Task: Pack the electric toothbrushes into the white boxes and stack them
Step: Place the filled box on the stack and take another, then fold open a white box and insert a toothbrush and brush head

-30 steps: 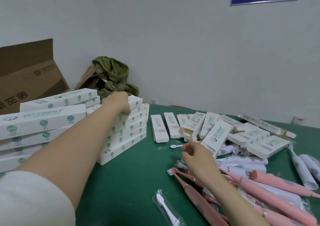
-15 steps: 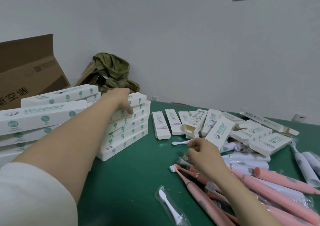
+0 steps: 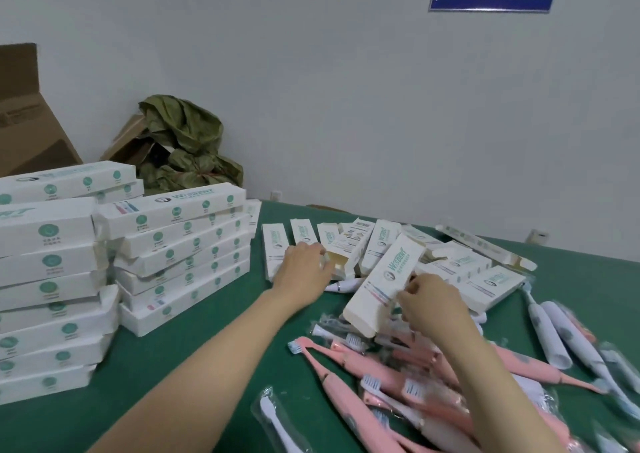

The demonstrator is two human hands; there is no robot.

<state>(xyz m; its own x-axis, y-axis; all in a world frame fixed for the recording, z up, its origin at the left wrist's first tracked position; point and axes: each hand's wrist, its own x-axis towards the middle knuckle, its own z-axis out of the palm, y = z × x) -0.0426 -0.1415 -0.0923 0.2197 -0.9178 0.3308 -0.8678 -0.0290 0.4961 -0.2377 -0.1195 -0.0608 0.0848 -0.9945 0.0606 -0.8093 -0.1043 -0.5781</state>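
Two stacks of closed white boxes stand on the left, a near stack (image 3: pixel 52 279) and a farther stack (image 3: pixel 180 255). Loose white boxes (image 3: pixel 460 265) lie spread across the middle of the green table (image 3: pixel 194 359). My right hand (image 3: pixel 429 303) pinches the side of one tilted white box (image 3: pixel 384 282), its open end toward me. My left hand (image 3: pixel 304 265) lies over the row of flat boxes (image 3: pixel 273 244), fingers bent down; whether they hold anything is hidden. Pink toothbrushes (image 3: pixel 346 393) are piled under my right arm. White toothbrushes (image 3: pixel 550 334) lie at the right.
A bagged white brush head (image 3: pixel 277 418) lies at the front edge. A small white handle (image 3: pixel 346 284) sits between my hands. A brown carton (image 3: pixel 24 133) and a green crumpled bag (image 3: pixel 187 151) stand against the wall behind the stacks.
My left hand left the top of the farther stack and moved right to the row of flat boxes. My right hand took hold of a white box and tilted it up.
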